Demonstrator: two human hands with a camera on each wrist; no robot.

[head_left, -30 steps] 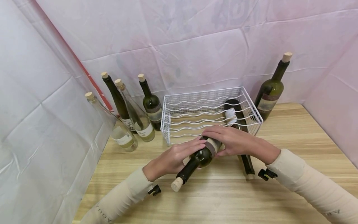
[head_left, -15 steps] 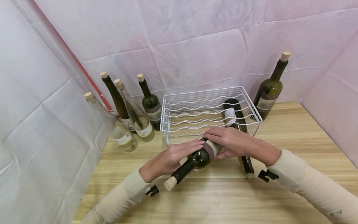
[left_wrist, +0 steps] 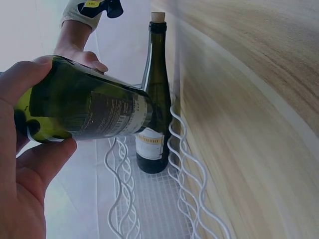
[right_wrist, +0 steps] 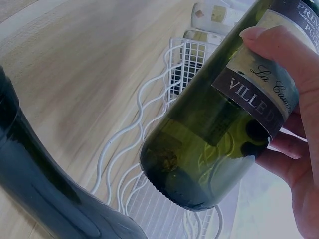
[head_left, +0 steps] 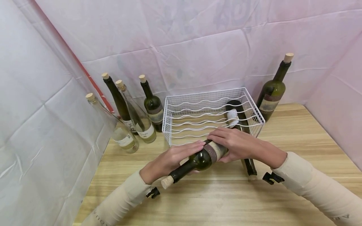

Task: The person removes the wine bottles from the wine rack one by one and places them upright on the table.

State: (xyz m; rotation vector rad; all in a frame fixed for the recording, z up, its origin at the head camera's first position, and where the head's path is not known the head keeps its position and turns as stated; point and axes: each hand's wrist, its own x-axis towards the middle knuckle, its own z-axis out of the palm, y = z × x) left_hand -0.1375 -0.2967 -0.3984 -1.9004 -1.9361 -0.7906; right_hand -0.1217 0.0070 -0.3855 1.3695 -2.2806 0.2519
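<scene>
In the head view, a dark green wine bottle (head_left: 202, 160) is held aslant above the table, in front of the white wire wine rack (head_left: 188, 94). Its corked neck points left and toward me. My left hand (head_left: 171, 159) grips it around the shoulder, fingers on top and thumb below. Nearer the base, my right hand (head_left: 237, 143) grips the labelled body. The right wrist view shows the base of the held bottle (right_wrist: 199, 149) with a dark label. Another dark bottle with a white label (head_left: 233, 118) lies in the rack's right side, its neck sticking out the front.
Several corked bottles stand left of the rack, among them a clear bottle (head_left: 124, 139) and a green bottle (head_left: 154, 110). Behind the rack's right corner stands one more green bottle (head_left: 271, 94). White sheeting (head_left: 198, 47) hangs behind the wooden table (head_left: 226, 201).
The held bottle's corked neck has swung left and slightly away from me. Both hands keep their grip, and the left wrist has shifted a little left. The standing bottles and rack stay put.
</scene>
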